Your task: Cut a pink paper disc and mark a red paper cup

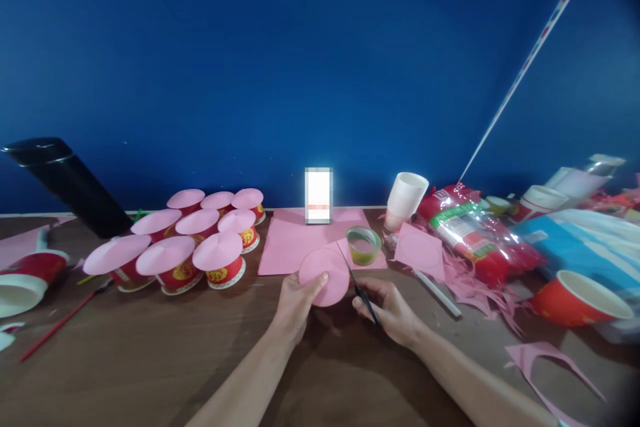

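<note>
My left hand (295,303) pinches a pink paper disc (325,277) by its lower left edge, thumb on top. My right hand (390,310) is closed round the handles of black scissors (357,283), whose blades point up and left along the disc's right edge. Both hands hover just above the brown table (150,373), in front of a pink paper sheet (295,240).
Several red paper cups capped with pink cones (190,243) stand at the left. A roll of tape (363,245) lies behind the disc. A white cup (406,199), a packet of cups (475,233), a red cup on its side (575,297) and pink scraps (550,363) crowd the right. A black cylinder (70,183) leans far left.
</note>
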### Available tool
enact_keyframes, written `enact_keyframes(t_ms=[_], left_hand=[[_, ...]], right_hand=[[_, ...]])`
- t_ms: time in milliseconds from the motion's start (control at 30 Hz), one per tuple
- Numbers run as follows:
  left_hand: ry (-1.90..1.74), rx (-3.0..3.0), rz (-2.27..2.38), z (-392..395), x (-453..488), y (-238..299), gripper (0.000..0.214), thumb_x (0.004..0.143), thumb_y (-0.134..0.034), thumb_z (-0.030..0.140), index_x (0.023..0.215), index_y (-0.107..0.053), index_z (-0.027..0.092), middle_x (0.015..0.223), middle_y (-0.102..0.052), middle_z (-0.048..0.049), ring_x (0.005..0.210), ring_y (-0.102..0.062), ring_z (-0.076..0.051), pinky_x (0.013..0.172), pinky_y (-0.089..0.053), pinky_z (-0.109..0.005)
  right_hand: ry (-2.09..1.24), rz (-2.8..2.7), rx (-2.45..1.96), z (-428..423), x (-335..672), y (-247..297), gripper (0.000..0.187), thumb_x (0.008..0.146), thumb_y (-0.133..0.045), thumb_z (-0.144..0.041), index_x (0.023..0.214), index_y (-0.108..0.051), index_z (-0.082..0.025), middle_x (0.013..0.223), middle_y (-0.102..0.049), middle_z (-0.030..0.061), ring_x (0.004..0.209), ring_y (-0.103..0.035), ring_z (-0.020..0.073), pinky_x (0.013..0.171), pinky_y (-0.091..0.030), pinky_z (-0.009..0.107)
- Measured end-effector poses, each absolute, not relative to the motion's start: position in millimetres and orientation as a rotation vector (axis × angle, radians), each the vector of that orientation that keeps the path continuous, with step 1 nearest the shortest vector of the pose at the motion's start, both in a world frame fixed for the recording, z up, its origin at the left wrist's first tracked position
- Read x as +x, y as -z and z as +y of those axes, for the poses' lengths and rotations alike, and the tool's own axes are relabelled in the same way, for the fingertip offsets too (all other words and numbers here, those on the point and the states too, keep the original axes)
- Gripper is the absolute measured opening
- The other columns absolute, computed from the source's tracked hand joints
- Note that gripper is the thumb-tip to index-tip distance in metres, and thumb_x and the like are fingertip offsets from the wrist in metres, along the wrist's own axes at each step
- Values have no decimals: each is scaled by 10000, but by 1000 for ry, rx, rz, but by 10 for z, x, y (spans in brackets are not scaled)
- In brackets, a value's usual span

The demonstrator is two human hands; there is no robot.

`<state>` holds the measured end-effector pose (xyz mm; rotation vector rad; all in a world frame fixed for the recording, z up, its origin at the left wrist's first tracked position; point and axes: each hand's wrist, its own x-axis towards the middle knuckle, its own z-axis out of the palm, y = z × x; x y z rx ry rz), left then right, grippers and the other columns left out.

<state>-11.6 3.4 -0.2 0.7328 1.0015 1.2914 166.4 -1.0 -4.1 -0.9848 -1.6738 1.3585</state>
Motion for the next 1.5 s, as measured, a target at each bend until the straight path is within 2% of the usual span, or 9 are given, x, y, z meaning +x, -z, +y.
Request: enact_keyframes(t_ms=[467, 733, 967, 1500], left_hand=[[-1299, 735, 986, 29, -122, -18, 391, 569, -750, 319, 858, -682, 63, 821, -705, -142, 754, -653, -246, 663, -505, -307], [-1311, 751, 982, 33, -120, -2, 395, 596, -735, 322, 884, -674, 58, 835, -701, -148, 759, -650, -245, 661, -502, -305], [-1328, 734, 977, 37, -118, 18, 411, 581, -745, 325, 883, -677, 54, 798, -704, -138, 733, -651, -231, 662, -503, -300], [-1327, 707, 1019, 42, -116, 32, 412, 569, -751, 334, 871, -684, 62, 795, -705, -134, 724, -650, -233, 640, -502, -297]], right_hand=[[-1298, -1716, -1028, -2, 1675, 49, 302, 786, -602, -389, 902, -621, -111, 632, -468, -13, 542, -381, 80, 471, -328, 188], [-1303, -1720, -1026, -3, 1670, 12, 351, 773, -608, -412, 943, -629, -106, 617, -468, -16, 530, -371, 79, 470, -328, 190], [-1281, -1740, -1045, -4, 1670, 25, 303, 788, -592, -403, 866, -616, -110, 589, -437, -24, 519, -366, 76, 459, -329, 187], [-1265, -1723, -1069, -2, 1675, 51, 344, 775, -603, -417, 939, -636, -118, 606, -458, -22, 528, -378, 83, 466, -336, 191]])
